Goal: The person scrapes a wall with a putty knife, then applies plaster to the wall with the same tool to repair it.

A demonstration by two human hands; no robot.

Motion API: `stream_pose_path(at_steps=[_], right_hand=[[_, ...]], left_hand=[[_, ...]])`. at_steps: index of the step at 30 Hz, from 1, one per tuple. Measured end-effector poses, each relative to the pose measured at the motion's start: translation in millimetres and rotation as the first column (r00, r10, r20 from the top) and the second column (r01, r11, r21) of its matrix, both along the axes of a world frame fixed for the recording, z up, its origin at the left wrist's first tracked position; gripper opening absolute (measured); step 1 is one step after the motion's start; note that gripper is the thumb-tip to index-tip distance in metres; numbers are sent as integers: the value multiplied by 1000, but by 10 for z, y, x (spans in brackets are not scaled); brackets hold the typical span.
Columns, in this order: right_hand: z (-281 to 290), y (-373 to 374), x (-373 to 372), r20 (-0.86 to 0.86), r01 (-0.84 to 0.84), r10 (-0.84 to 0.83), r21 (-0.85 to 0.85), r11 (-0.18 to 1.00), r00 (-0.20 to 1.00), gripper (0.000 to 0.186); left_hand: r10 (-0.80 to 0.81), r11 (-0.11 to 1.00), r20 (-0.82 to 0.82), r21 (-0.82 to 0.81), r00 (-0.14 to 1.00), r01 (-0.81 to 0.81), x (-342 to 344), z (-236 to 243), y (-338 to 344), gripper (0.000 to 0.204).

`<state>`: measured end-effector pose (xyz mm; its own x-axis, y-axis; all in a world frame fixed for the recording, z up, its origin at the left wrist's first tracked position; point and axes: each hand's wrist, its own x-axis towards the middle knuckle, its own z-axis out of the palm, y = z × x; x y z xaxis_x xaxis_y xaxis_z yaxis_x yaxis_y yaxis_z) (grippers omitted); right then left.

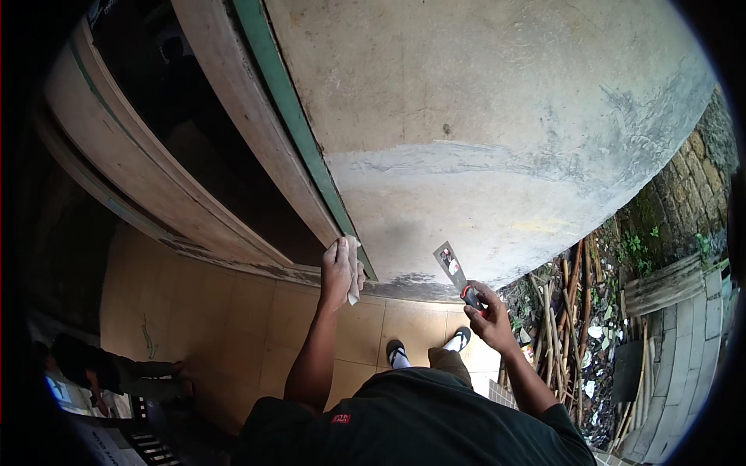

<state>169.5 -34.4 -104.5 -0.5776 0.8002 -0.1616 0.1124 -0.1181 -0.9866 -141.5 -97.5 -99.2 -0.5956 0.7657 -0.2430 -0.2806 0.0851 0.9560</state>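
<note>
My left hand [337,272] is closed round a crumpled pale grey sheet [354,281] and presses it to the lower end of the window frame [268,167]. Whether the sheet is sandpaper or cloth I cannot tell. The frame has pale, bare-looking wood and a green strip [295,101] along its outer edge, beside the wall. In my right hand [491,320] is a putty knife [451,264], gripped by its black and red handle. Its flat metal blade points up and to the left, in front of the wall, with some marks or a label on it.
A stained whitish wall [435,93] rises ahead. Beneath me lies a tan tiled floor [357,342]. Bamboo poles [571,311] and litter lie to the right, by a stone wall [691,179]. Another person [101,377] is at the lower left, near a dark slatted object [151,443].
</note>
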Motion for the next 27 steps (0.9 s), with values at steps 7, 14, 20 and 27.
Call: stream_pose_path(at_steps=[7,14,20,27], right_hand=[[-28,-253,-322,-214,155,-141,49,987,967,66],[202,-447,-151,-143,-54,67,89,995,987,77],[226,-148,140,-51,-258,264,104,960,963,68],[762,229,-69,-269,-81,110,114,990,957,51]], left_hand=[[-275,931,64,268,959,248,29,114,84,41],[-414,826,-36,404,909,392,84,290,105,25],[-482,836,-405,51,777,546,348,721,186,13],[-307,867,-438,237,845,438,776,1163,514,19]])
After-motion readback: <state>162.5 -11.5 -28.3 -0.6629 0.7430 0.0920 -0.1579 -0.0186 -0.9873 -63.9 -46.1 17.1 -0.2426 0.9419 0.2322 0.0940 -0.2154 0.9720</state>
